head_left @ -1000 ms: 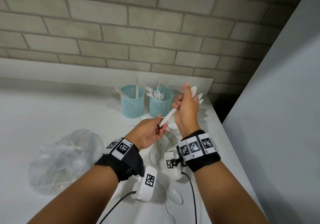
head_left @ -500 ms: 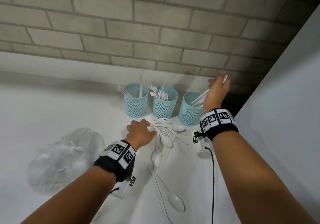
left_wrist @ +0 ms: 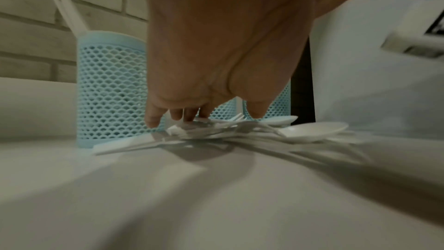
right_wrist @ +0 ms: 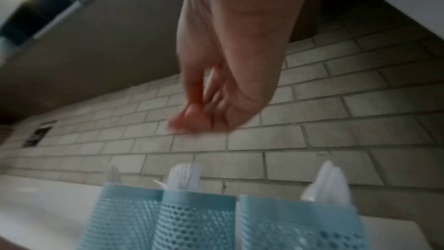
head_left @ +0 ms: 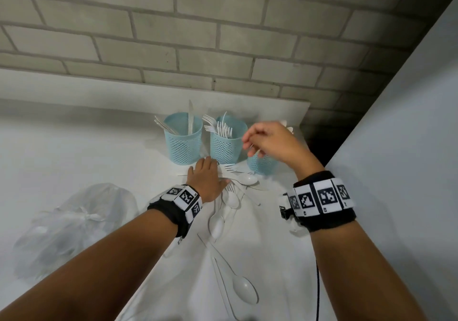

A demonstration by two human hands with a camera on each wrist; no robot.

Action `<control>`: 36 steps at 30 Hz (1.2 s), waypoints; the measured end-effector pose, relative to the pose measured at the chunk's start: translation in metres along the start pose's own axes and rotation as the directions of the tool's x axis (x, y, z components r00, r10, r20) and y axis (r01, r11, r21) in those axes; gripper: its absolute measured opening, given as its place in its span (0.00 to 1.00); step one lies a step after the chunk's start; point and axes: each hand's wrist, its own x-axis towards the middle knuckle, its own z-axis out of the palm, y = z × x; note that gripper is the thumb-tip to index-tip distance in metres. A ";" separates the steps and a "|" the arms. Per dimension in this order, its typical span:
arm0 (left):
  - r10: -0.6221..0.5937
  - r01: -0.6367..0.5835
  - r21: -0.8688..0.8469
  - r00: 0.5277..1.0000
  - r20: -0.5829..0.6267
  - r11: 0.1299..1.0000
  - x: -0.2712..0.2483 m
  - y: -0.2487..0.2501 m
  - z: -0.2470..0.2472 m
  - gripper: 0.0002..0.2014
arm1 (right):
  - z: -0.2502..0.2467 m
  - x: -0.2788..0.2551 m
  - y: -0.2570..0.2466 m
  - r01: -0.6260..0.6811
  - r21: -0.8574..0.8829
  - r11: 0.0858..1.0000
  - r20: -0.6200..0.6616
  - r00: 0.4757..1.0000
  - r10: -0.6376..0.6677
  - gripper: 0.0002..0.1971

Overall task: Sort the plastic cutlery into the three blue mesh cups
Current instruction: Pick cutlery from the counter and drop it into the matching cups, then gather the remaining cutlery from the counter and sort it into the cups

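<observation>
Grey brick wall (head_left: 198,35) stands behind a white table (head_left: 86,152). Three light blue plastic mesh cups stand in a row at the far side of the table. The left cup (head_left: 183,144) holds white plastic knives (head_left: 190,117). The middle cup (head_left: 226,146) is full of white plastic forks (head_left: 221,128). The right cup (head_left: 261,164) is partly hidden behind the right hand (head_left: 275,142), and white spoon ends (right_wrist: 329,183) stick out of it in the right wrist view.

A pile of loose white plastic spoons and forks (head_left: 235,186) lies on the table just near the cups. One more white spoon (head_left: 244,289) lies alone, nearer to the person.

The left hand (head_left: 207,178) is down on the far left part of the pile. Its fingertips (left_wrist: 190,116) touch the cutlery, bent a little, but it cannot be told if they hold a piece.

The right hand hangs in the air above the right cup, fingers loosely curled together. The picture is blurry there, so it cannot be told if it holds anything.

A clear, tied plastic bag (head_left: 71,224) sits on the left side of the table. A grey panel (head_left: 409,122) stands on the right.
</observation>
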 end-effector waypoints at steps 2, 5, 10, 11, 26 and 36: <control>0.008 -0.008 0.035 1.000 0.007 0.999 0.003 0.000 0.001 0.36 | 0.012 -0.003 0.005 -0.078 -0.362 0.929 0.283 0.940 0.190 0.08; 0.017 -0.020 0.092 0.999 0.029 0.996 0.004 0.001 -0.001 0.36 | 0.037 -0.007 0.018 -0.070 -0.499 0.864 0.350 0.896 0.274 0.14; 0.008 -0.009 0.087 1.000 0.014 0.996 0.000 0.002 -0.002 0.29 | 0.073 0.004 0.059 -0.137 -0.527 0.839 0.266 0.911 0.316 0.40; 0.001 -0.003 0.076 1.000 0.025 0.997 -0.002 0.002 -0.002 0.28 | 0.076 0.007 0.067 -0.148 -0.561 0.815 0.268 0.898 0.348 0.42; 0.058 -0.139 0.140 0.883 0.466 0.980 -0.060 -0.011 -0.024 0.66 | 0.065 -0.071 0.034 -0.143 -0.553 0.821 0.362 0.846 0.392 0.57; 0.098 -0.260 0.305 0.883 0.458 0.916 -0.102 -0.013 0.007 0.76 | 0.115 -0.137 0.022 -0.006 -0.686 0.727 0.409 0.824 0.393 0.73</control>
